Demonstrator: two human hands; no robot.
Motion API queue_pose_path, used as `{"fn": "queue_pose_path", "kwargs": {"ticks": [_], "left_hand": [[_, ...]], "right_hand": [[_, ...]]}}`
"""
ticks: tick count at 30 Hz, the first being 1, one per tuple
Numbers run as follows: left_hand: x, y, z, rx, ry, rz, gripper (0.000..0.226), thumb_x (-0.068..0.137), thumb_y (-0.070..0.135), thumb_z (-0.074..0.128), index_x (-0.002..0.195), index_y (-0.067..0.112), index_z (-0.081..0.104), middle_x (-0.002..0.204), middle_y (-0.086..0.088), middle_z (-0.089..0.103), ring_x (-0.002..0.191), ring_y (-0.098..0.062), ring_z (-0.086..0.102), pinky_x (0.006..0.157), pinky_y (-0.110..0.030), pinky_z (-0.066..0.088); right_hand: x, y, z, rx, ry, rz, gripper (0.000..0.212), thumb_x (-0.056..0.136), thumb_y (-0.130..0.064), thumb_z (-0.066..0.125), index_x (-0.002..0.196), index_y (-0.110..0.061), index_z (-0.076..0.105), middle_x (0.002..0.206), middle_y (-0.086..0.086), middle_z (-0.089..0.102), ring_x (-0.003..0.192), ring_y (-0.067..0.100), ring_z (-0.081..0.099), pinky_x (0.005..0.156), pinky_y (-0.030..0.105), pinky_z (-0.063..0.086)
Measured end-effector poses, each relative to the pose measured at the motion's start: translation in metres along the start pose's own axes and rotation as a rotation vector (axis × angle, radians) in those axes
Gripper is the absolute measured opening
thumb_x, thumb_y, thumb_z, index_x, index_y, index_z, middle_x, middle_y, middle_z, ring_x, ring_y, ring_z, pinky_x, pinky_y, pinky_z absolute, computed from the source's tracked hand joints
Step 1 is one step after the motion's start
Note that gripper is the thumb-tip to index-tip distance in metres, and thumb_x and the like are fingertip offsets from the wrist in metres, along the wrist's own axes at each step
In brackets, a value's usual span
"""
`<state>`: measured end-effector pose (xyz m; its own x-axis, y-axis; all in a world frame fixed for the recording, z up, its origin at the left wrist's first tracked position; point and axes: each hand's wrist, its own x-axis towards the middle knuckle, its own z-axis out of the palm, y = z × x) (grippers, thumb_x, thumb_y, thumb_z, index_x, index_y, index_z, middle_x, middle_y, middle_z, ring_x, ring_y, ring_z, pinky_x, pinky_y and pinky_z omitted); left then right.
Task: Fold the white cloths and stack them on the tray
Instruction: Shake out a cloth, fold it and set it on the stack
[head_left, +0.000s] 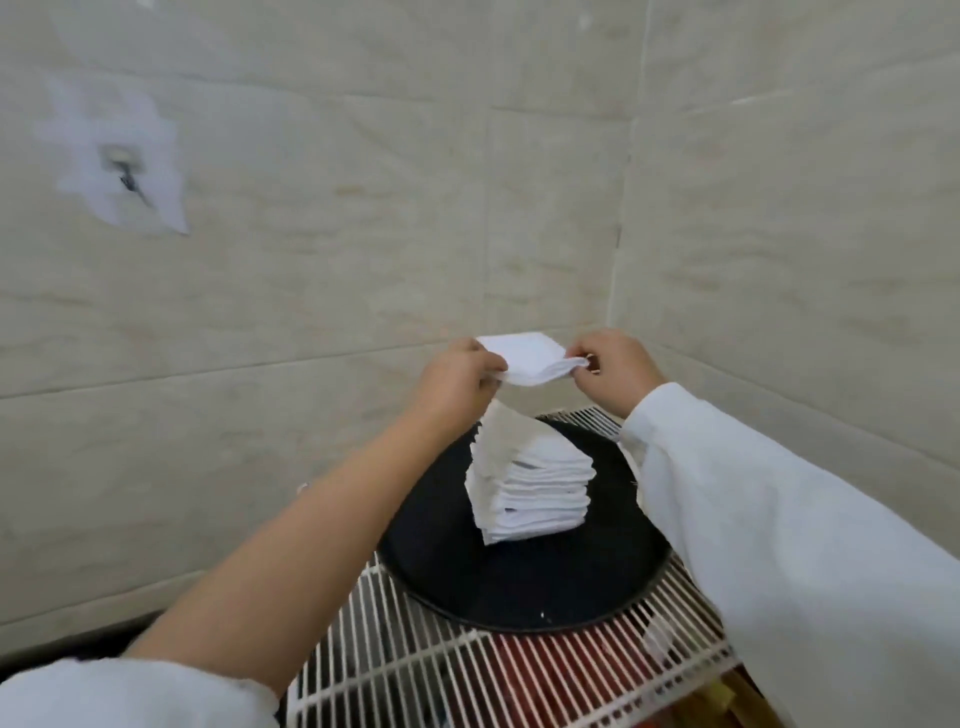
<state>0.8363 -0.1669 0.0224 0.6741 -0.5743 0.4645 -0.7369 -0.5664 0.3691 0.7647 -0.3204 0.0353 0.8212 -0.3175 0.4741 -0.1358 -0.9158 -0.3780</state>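
My left hand (457, 376) and right hand (610, 371) each pinched one end of a folded white cloth (524, 358), held level above the stack of folded cloths (535, 493). Its long axis ran left to right. The stack stood on the black round tray (519, 587), which rested on a white wire rack (415, 670).

Tray (597, 587) on a wire rack (415, 670); stack of cloths (535, 493) on the tray; one cloth (524, 358) held above the stack, between both hands.
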Motion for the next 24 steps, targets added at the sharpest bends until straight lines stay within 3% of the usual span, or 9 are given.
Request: {"fn": "queue_pose_path", "kwargs": {"ticks": [4,9,12,13,15,17,18,20,24], "left_hand": [[-0.013,-0.001,0.046,0.118,-0.253,-0.037,0.033,0.093,0.007,0.047,0.124,0.008,0.059,0.129,-0.013,0.053,0.115,-0.028,0.054,0.094,-0.026,0.038],[-0.022,-0.003,0.057,0.209,-0.279,-0.104,0.034,0.094,0.019,0.049,0.127,0.012,0.056,0.128,-0.009,0.053,0.112,-0.027,0.055,0.090,-0.027,0.042],[-0.023,-0.001,0.056,0.259,-0.298,-0.099,0.035,0.093,0.020,0.049,0.128,0.014,0.055,0.128,-0.007,0.054,0.111,-0.026,0.055,0.090,-0.028,0.042],[-0.024,0.000,0.056,0.269,-0.309,-0.093,0.036,0.093,0.020,0.049,0.129,0.015,0.054,0.129,-0.006,0.053,0.111,-0.025,0.056,0.090,-0.028,0.043],[-0.025,0.002,0.053,0.279,-0.318,-0.092,0.039,0.093,0.023,0.049,0.131,0.015,0.051,0.133,-0.005,0.049,0.110,-0.025,0.056,0.090,-0.028,0.044],[-0.028,0.005,0.049,0.303,-0.292,-0.098,0.042,0.093,0.028,0.049,0.134,0.017,0.047,0.136,-0.004,0.045,0.113,-0.024,0.054,0.092,-0.029,0.045],[-0.032,0.006,0.046,0.327,-0.272,-0.104,0.043,0.094,0.029,0.048,0.135,0.017,0.045,0.139,-0.004,0.041,0.116,-0.023,0.052,0.093,-0.030,0.044],[-0.043,0.003,0.035,0.390,-0.234,-0.144,0.042,0.094,0.029,0.046,0.134,0.016,0.044,0.145,-0.006,0.033,0.124,-0.024,0.046,0.095,-0.032,0.042],[-0.086,-0.020,-0.005,0.496,-0.189,-0.300,0.039,0.095,0.027,0.043,0.130,0.012,0.049,0.148,-0.009,0.030,0.134,-0.027,0.034,0.104,-0.039,0.037]], "right_hand": [[-0.008,0.044,0.035,-0.097,-0.318,-0.046,0.027,0.085,0.002,0.046,0.102,0.001,0.067,0.109,0.020,0.066,0.102,0.033,0.060,0.083,0.033,0.044],[-0.016,0.062,0.050,-0.032,-0.399,-0.097,0.027,0.084,0.003,0.045,0.097,0.003,0.068,0.106,0.020,0.065,0.099,0.032,0.059,0.083,0.035,0.043],[-0.017,0.065,0.055,-0.055,-0.461,-0.145,0.026,0.083,0.002,0.045,0.067,-0.008,0.064,0.088,0.018,0.059,0.086,0.029,0.055,0.071,0.030,0.038],[-0.017,0.067,0.055,-0.073,-0.474,-0.149,0.034,0.082,0.001,0.045,0.054,-0.018,0.052,0.079,0.013,0.053,0.079,0.026,0.051,0.068,0.028,0.034],[-0.019,0.068,0.053,-0.094,-0.504,-0.144,0.039,0.082,-0.003,0.047,0.049,-0.023,0.037,0.067,0.002,0.042,0.075,0.022,0.046,0.062,0.027,0.032],[-0.022,0.063,0.044,-0.121,-0.533,-0.134,0.018,0.084,-0.011,0.049,0.069,-0.017,0.056,0.078,0.003,0.050,0.085,0.025,0.055,0.066,0.028,0.038],[-0.023,0.059,0.040,-0.130,-0.549,-0.134,0.015,0.086,-0.015,0.050,0.092,-0.013,0.063,0.093,0.007,0.055,0.097,0.027,0.057,0.075,0.030,0.042],[-0.027,0.042,0.029,-0.212,-0.548,-0.124,0.034,0.091,-0.022,0.049,0.122,-0.010,0.054,0.124,0.010,0.056,0.117,0.028,0.053,0.093,0.033,0.044],[-0.046,-0.027,0.025,-0.316,-0.460,-0.275,0.035,0.094,-0.025,0.043,0.122,-0.007,0.054,0.128,0.012,0.053,0.117,0.031,0.052,0.095,0.038,0.043]]}}
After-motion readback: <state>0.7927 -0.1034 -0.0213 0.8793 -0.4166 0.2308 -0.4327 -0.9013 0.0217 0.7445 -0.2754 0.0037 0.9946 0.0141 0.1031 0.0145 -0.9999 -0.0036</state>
